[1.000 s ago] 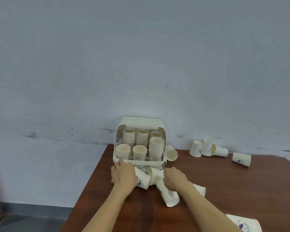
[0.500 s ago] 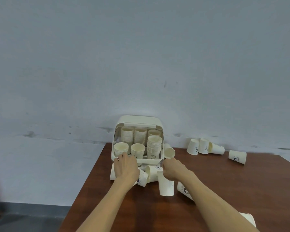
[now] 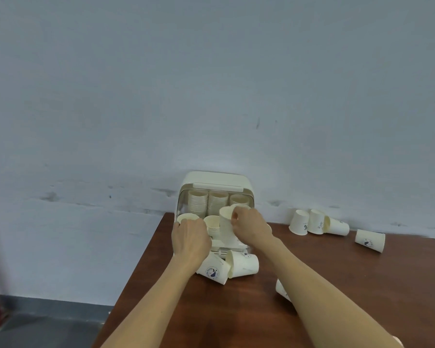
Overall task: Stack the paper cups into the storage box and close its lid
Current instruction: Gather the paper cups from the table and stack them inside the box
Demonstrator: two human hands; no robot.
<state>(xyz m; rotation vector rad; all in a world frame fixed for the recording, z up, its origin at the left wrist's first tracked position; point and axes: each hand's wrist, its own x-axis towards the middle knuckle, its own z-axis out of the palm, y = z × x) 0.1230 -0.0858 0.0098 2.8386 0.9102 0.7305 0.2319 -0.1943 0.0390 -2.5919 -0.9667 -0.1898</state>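
Two hands are positioned at the open front of the cream plastic storage box (image 3: 217, 182). The left hand (image 3: 190, 238) is curled against a front cup; its grip cannot be told. One smooth conical paper cup (image 3: 226, 222), upright with mouth upward, is pinched by the right hand (image 3: 251, 228) fingers (image 3: 234, 217) above the stacks. Two cups (image 3: 244, 263) lie sideways on the wooden surface (image 3: 362, 272).

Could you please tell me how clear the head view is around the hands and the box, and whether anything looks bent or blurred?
Head view: light is soft and even, no glare. The right hand and the cream paper cup it holds look slightly smeared. The cream plastic storage box stays readable. The brown wooden table edges splay from wide-angle distortion.
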